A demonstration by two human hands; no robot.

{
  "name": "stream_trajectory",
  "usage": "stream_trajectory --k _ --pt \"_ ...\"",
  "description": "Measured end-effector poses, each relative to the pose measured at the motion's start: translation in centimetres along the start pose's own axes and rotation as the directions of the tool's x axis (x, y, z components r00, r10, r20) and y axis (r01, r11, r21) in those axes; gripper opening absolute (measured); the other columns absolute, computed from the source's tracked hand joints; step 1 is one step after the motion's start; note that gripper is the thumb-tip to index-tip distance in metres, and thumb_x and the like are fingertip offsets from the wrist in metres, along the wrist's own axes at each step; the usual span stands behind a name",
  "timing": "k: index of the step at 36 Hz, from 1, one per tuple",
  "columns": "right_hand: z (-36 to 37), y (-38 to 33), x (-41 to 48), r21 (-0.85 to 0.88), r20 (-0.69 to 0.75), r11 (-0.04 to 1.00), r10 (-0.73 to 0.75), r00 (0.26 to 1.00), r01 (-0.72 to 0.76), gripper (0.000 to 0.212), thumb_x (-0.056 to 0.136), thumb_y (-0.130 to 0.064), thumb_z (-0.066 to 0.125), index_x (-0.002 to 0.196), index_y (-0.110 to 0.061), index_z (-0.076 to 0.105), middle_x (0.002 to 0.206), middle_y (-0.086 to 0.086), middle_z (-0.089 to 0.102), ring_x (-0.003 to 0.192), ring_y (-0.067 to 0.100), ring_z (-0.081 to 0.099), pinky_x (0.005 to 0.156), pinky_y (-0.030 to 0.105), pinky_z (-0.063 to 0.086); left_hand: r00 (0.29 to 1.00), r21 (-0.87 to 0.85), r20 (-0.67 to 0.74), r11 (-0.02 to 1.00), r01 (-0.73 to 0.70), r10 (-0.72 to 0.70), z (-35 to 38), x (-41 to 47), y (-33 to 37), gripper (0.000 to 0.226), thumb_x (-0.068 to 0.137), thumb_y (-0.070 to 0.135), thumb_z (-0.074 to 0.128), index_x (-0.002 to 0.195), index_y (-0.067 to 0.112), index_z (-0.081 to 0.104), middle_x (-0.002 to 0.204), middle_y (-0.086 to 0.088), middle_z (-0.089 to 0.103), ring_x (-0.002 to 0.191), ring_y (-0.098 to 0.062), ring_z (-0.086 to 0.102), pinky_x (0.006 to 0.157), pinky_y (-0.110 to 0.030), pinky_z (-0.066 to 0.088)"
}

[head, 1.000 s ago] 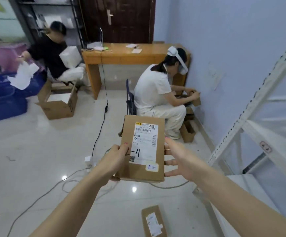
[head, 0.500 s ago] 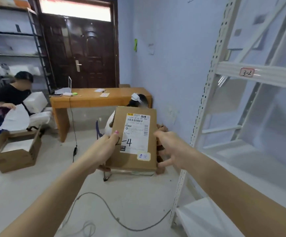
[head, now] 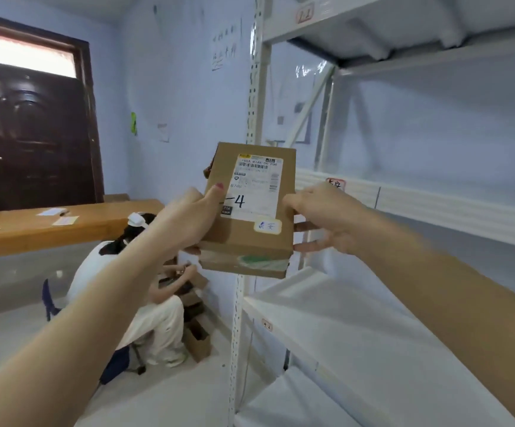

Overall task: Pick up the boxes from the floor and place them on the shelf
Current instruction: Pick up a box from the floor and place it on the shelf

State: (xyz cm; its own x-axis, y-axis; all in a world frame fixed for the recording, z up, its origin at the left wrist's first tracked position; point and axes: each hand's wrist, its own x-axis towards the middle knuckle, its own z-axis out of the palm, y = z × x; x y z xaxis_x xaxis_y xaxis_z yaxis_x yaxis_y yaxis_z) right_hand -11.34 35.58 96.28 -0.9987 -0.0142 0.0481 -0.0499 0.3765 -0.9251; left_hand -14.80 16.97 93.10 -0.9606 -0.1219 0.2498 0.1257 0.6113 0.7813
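Note:
I hold a small brown cardboard box (head: 247, 238) up at chest height, its white shipping label with a handwritten "-4" facing me. My left hand (head: 185, 220) grips its left edge, thumb on the label. My right hand (head: 324, 217) holds its right edge, fingers spread along the side. The box hangs in front of the left upright post (head: 257, 87) of a white metal shelf (head: 434, 204). The shelf boards to the right carry nothing that I can see.
A person in white clothes (head: 133, 291) crouches on the floor below my left arm, handling small cardboard boxes (head: 197, 343) by the wall. A wooden desk (head: 50, 229) and a dark door (head: 31, 134) stand at the left.
The view has swung up and to the right, from the floor toward the shelf. The box has risen with both hands and now sits close to the shelf's upright post.

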Motion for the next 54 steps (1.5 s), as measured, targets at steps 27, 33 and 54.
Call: stream_trajectory --k 27,33,54 --pt "-17.5 -5.4 4.6 0.11 -0.467 0.992 0.113 0.877 -0.07 0.006 0.085 -0.008 0.052 0.081 -0.011 0.05 0.081 0.01 0.048 0.074 0.022 0.049 0.067 0.034 0.05 0.924 -0.221 0.188 0.931 -0.289 0.332 9.9 12.6 22.8 0.033 0.101 0.04 0.033 0.11 0.011 0.047 0.082 -0.002 0.05 0.067 -0.011 0.046 0.055 -0.025 0.035" --pt "-18.8 -4.9 8.3 0.113 -0.477 0.991 0.111 0.872 -0.065 0.013 0.085 -0.009 0.052 0.073 -0.011 0.049 0.073 0.009 0.048 0.065 0.019 0.047 0.07 0.032 0.047 0.936 -0.222 0.224 0.95 -0.221 0.27 11.5 16.2 23.2 0.035 0.099 0.038 0.036 0.119 0.011 0.047 0.085 -0.003 0.05 0.068 -0.012 0.045 0.054 -0.025 0.037" --pt "-20.3 -3.2 16.0 0.07 -0.467 0.992 0.122 0.876 -0.101 0.013 0.086 -0.012 0.049 0.073 -0.013 0.044 0.079 0.009 0.05 0.065 0.018 0.049 0.066 0.029 0.042 0.936 -0.322 0.306 0.944 -0.068 0.172 16.3 23.1 22.3 0.025 0.097 0.036 0.043 0.107 0.013 0.048 0.082 -0.003 0.049 0.091 -0.021 0.049 0.078 -0.032 0.043"
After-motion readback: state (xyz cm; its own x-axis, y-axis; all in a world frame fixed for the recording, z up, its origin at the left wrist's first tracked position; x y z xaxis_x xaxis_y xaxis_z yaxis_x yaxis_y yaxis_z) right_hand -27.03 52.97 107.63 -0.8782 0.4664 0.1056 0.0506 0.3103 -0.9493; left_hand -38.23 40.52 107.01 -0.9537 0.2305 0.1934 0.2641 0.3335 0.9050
